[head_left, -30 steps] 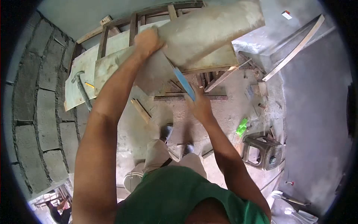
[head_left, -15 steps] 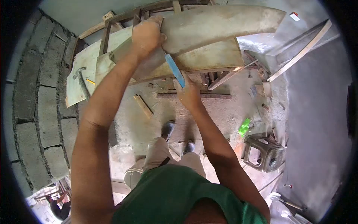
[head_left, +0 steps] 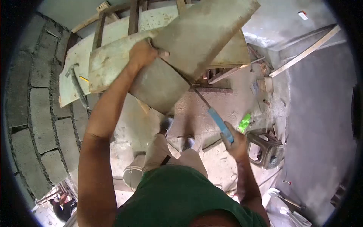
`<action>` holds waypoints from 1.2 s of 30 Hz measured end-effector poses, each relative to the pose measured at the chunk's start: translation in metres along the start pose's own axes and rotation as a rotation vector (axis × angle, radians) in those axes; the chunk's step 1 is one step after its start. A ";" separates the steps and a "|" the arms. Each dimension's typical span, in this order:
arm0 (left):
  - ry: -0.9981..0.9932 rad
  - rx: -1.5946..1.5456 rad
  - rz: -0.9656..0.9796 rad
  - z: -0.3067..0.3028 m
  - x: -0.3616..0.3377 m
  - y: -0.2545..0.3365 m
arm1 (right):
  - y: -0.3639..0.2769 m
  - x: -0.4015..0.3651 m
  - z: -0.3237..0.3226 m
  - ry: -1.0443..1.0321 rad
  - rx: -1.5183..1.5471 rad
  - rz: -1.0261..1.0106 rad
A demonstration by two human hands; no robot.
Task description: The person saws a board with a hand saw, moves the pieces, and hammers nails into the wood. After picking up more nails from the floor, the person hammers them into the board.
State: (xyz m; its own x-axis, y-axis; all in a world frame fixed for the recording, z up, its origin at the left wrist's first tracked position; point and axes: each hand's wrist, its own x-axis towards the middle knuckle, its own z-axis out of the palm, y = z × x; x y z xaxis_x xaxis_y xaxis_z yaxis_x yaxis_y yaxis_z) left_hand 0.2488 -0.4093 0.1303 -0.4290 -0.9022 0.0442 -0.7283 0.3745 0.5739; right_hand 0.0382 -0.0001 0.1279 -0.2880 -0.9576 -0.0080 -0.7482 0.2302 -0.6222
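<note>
Block wall (head_left: 41, 113) stood left; arm outstretched, our left hand (head_left: 143, 55) rested on the board (head_left: 160, 85), grip unclear; our right hand (head_left: 237, 145), lower, clenched the blue-handled saw (head_left: 218, 121).

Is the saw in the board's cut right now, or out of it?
In. The saw, gripped by the right hand, has its blade running into the dark slit in the board.

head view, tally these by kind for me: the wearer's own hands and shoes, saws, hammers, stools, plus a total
Left hand and right hand: 2
Left shoe and right shoe: 2
Blue-handled saw: 1
Hammer: 1
Stool: 1
Total: 7
</note>
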 end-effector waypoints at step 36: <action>0.143 0.447 0.247 -0.063 0.043 0.058 | -0.047 0.000 0.014 -0.005 0.218 0.185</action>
State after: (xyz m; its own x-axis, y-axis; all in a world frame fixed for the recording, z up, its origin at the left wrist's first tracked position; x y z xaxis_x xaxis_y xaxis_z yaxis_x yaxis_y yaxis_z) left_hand 0.2211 -0.4401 0.2168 -0.5621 -0.7841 0.2632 -0.7849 0.6060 0.1293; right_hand 0.0816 -0.0138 0.1466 -0.4043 -0.9038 -0.1400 -0.5373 0.3586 -0.7633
